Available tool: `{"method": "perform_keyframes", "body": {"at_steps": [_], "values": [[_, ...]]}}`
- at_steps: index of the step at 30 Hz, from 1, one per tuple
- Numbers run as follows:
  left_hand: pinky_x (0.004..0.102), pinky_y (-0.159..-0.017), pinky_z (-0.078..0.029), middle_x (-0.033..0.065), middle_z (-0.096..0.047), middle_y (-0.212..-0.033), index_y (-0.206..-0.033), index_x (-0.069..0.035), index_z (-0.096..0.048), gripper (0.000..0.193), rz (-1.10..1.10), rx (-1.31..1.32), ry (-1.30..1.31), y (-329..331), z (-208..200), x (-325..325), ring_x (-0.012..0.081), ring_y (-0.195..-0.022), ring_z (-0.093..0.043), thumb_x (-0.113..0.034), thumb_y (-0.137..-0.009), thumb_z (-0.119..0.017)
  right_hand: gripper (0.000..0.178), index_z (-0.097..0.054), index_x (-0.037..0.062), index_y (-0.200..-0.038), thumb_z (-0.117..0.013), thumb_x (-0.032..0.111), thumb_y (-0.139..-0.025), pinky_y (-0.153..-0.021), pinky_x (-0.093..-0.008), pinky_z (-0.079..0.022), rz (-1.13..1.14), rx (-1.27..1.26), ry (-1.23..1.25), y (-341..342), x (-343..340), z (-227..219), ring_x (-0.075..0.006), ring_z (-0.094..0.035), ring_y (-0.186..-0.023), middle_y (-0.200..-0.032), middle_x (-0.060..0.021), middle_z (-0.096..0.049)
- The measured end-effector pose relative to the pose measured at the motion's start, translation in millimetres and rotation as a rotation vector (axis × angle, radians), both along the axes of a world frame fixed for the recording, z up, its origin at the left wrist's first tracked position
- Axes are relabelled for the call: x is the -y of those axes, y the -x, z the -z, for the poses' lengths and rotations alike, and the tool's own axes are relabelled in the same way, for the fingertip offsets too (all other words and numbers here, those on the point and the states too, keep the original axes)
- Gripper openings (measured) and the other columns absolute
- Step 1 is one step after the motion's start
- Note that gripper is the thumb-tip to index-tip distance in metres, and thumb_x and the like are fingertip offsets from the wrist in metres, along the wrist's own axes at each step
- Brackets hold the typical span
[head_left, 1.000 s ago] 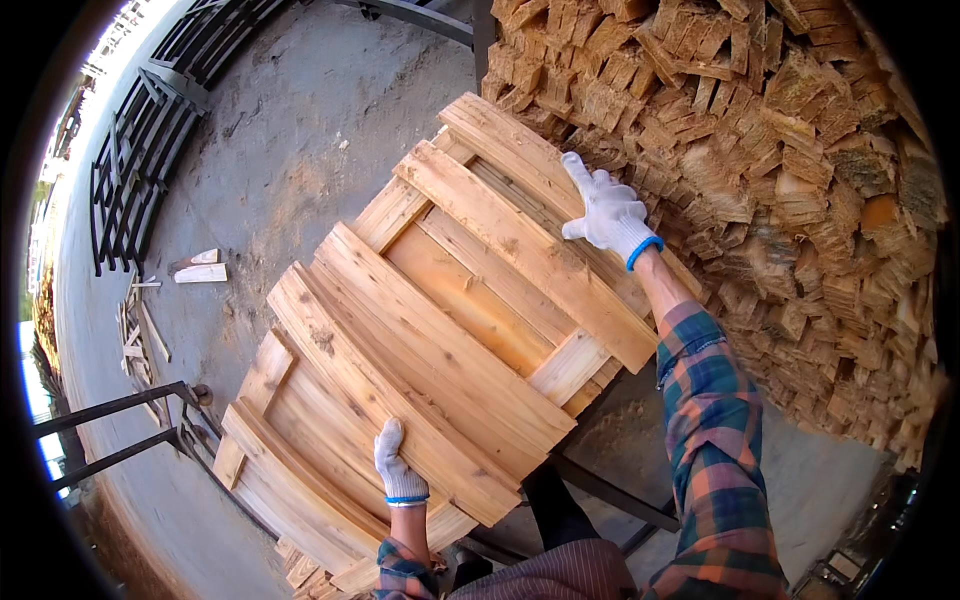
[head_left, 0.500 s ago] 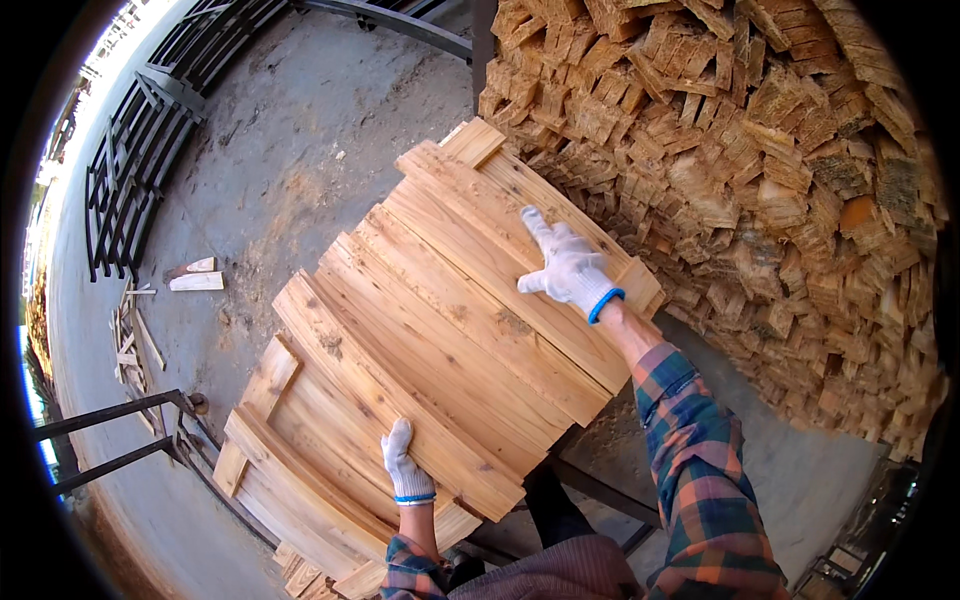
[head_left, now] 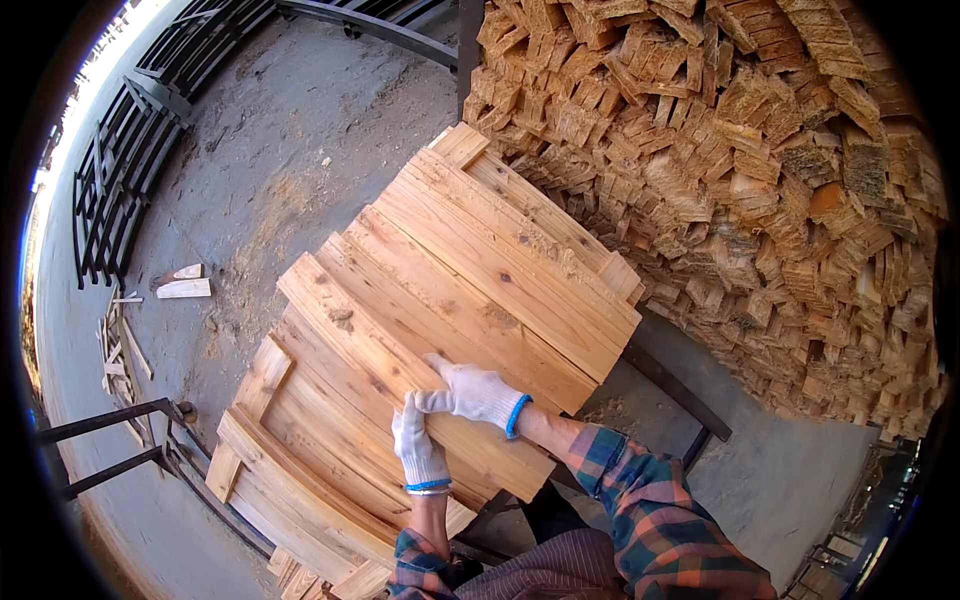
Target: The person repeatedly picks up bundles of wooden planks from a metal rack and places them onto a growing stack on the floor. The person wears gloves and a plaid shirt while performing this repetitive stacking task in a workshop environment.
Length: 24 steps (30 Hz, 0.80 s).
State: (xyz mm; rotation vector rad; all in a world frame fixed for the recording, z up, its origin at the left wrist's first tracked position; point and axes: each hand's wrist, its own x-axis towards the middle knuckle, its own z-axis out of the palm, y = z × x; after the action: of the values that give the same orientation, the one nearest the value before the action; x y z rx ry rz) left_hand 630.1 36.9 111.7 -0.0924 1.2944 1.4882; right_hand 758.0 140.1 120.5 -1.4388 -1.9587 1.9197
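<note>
A wooden plank (head_left: pixel 365 345) lies slantwise across a row of pale planks (head_left: pixel 440 300), toward my near side. My left hand (head_left: pixel 418 450), in a white knit glove, closes on the plank's left edge near its near end. My right hand (head_left: pixel 477 393), gloved the same way with a blue cuff, reaches across the plank beside my left. Its fingers bend over that same edge, with one finger stretched along the top. The two hands touch at the fingertips. Undersides of the planks are hidden.
A tall stack of cut wood pieces (head_left: pixel 740 210) rises at the right. Black metal racks (head_left: pixel 130 165) stand at the far left. Metal bars (head_left: pixel 110 415) jut in at the left, near wood scraps (head_left: pixel 118 355) on the concrete floor (head_left: pixel 290 150). A dark metal support (head_left: pixel 675 385) shows under the planks.
My right hand has come from the far planks back toward me, beside my left hand. The plank under my hands has shifted slightly right. The view has moved a little.
</note>
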Motion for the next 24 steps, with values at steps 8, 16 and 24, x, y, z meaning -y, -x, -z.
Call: {"method": "perform_keyframes", "body": {"at_steps": [8, 16, 24], "values": [[0.0422, -0.091, -0.051, 0.0198, -0.069, -0.108, -0.13, 0.002, -0.055, 0.058, 0.861, -0.982, 0.031, -53, -53, -112, 0.0309, -0.101, -0.067, -0.043, -0.094, -0.06, 0.067, -0.046, -0.0074, -0.14, -0.071, 0.032, -0.091, -0.096, -0.0276, -0.047, 0.392, -0.317, 0.193, -127, -110, -50, -0.0177, -0.06, -0.111, -0.126, -0.0161, -0.064], [0.0541, -0.115, -0.023, 0.0263, -0.045, -0.143, -0.141, -0.001, -0.046, 0.076, 0.94, -2.105, 0.012, 81, 36, -89, 0.0445, -0.136, -0.036, -0.041, -0.082, -0.071, 0.061, -0.057, 0.0077, -0.137, -0.077, 0.03, -0.083, -0.096, -0.0294, -0.044, 0.411, 0.128, -0.119, -225, -219, 25, -0.0181, -0.063, -0.108, -0.119, -0.0094, -0.07], [0.0602, -0.113, -0.021, 0.0281, -0.044, -0.141, -0.14, 0.0, -0.045, 0.077, 0.977, -2.046, 0.061, 85, 37, -88, 0.0497, -0.135, -0.035, -0.043, -0.081, -0.067, 0.082, -0.041, 0.0195, -0.149, -0.076, 0.046, -0.08, -0.103, -0.0406, -0.043, 0.171, 0.537, -0.204, -185, -212, 6, -0.0292, -0.056, -0.122, -0.138, -0.0113, -0.057]]}}
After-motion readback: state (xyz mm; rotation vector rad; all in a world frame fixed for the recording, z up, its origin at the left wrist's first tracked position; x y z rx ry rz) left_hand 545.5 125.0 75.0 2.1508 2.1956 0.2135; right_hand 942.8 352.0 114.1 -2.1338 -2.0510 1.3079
